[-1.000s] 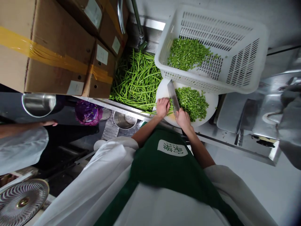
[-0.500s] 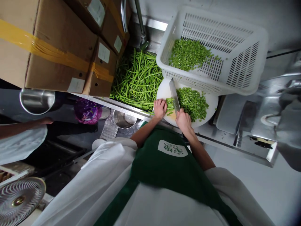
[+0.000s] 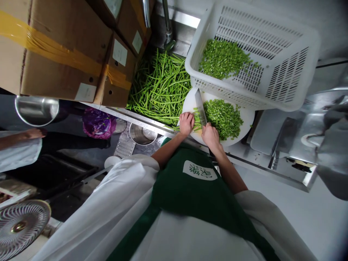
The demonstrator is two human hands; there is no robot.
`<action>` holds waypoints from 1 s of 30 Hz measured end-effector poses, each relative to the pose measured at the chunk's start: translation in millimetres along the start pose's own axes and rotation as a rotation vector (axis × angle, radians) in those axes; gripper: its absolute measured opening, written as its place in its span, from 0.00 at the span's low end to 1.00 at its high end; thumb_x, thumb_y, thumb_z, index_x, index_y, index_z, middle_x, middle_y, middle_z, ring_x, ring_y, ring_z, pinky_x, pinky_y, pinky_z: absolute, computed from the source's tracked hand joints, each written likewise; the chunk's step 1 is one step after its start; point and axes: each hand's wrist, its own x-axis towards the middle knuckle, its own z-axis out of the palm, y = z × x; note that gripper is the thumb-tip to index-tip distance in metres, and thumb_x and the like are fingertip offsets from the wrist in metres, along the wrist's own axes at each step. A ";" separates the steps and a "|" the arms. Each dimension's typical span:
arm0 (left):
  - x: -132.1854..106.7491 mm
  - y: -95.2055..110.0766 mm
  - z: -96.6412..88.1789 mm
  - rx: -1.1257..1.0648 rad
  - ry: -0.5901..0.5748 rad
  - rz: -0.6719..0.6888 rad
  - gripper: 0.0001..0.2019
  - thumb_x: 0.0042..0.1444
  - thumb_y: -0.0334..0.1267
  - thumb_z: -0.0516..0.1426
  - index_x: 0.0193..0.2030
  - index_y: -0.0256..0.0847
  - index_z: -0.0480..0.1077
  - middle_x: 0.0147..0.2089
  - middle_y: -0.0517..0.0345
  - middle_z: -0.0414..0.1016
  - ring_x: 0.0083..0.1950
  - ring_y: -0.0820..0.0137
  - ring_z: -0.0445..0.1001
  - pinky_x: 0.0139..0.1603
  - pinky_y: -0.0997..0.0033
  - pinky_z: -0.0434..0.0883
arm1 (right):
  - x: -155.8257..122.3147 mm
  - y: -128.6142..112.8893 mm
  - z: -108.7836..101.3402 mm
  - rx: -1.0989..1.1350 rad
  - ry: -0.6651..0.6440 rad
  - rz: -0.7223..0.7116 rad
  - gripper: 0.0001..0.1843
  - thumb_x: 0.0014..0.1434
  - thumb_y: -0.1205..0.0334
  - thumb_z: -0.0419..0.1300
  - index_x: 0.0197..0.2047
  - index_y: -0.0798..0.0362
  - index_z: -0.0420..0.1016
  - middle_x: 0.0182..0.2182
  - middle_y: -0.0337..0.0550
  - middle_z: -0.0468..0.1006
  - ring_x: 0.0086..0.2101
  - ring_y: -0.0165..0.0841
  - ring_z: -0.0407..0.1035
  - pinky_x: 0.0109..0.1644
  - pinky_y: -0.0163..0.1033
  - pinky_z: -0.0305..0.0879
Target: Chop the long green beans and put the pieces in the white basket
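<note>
My left hand (image 3: pixel 186 123) is closed over a bunch of green stalks (image 3: pixel 197 119), pressing them onto a round white cutting board (image 3: pixel 246 125). In my right hand (image 3: pixel 210 135) is the handle of a knife (image 3: pixel 200 105), its broad blade lying across the stalks just right of my left fingers. Chopped green pieces (image 3: pixel 224 119) form a pile on the board, right of the blade. Left of the board, many long uncut stalks (image 3: pixel 160 90) fill a sink. Behind the board stands a white slotted basket (image 3: pixel 254 96) with more chopped pieces (image 3: pixel 223 58) in it.
Cardboard boxes (image 3: pixel 62 54) are stacked at the left, beside a faucet (image 3: pixel 168 32). A second knife (image 3: pixel 284 136) lies on a grey tray at the right. Below the counter edge are a steel pot (image 3: pixel 143 133) and a purple bag (image 3: pixel 98 121). Another person's hand (image 3: pixel 35 133) shows at far left.
The knife blade has shifted slightly left over the stalks, closer to my left hand. The whole view has moved a little. At far left, the other person's arm has drawn back leftward.
</note>
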 end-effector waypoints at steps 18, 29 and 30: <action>-1.5 -1.5 6.0 -0.068 0.068 0.020 0.14 0.72 0.40 0.48 0.53 0.41 0.73 0.52 0.46 0.72 0.55 0.57 0.66 0.60 0.54 0.63 | -8.5 -11.1 4.1 -0.042 0.011 -0.031 0.17 0.73 0.62 0.44 0.55 0.60 0.68 0.45 0.61 0.81 0.46 0.45 0.78 0.48 0.41 0.67; 13.2 31.2 6.2 0.025 -0.022 0.017 0.16 0.72 0.40 0.46 0.50 0.40 0.74 0.51 0.44 0.73 0.55 0.56 0.67 0.62 0.51 0.62 | -1.5 40.1 7.5 -0.020 -0.013 0.026 0.19 0.73 0.58 0.46 0.58 0.59 0.70 0.47 0.60 0.80 0.48 0.44 0.76 0.51 0.41 0.65; 14.0 34.3 2.6 0.027 -0.036 0.000 0.17 0.72 0.40 0.44 0.50 0.40 0.74 0.51 0.45 0.73 0.56 0.56 0.67 0.63 0.51 0.62 | -3.4 41.1 8.9 -0.012 -0.009 0.029 0.19 0.73 0.59 0.46 0.58 0.59 0.70 0.47 0.60 0.80 0.48 0.44 0.76 0.51 0.41 0.65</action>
